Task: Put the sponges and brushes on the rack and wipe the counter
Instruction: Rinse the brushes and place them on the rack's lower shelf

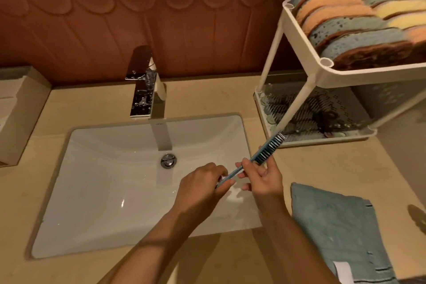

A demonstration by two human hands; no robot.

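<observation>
Brush [268,148], blue w/ dark-and-white bristles, is held in the air over the R part of the white sink [92,191]. Its head reaches out past the basin edge, up by the front corner of the rack [345,76]. Can't tell if the tip touches the rack's lower rim or just overlaps it in view. Hidden bits: the handle's tail end is buried in the L hand [200,188], and a stretch near the head sits behind the fingers of the R hand [262,178]. Rack's lower tier holds dark bristly items [306,113], too blurred to sort out. The upper tier, packed w/ sponges [345,27] on edge in blue, orange and yellow, is cut off at the frame's R side. The blue cloth [334,226] lying flat on the counter [322,168] runs off the bottom edge. Brush's long axis is diagonal: tail low and L, head high and R, pointing at the rack, bristles apparently on the lower-R side. Grip: L hand pinches the tail btw thumb and curled fingers. R hand has fingers curled round the handle just below the head. Both hands are clamped on the brush, neither slack.
</observation>
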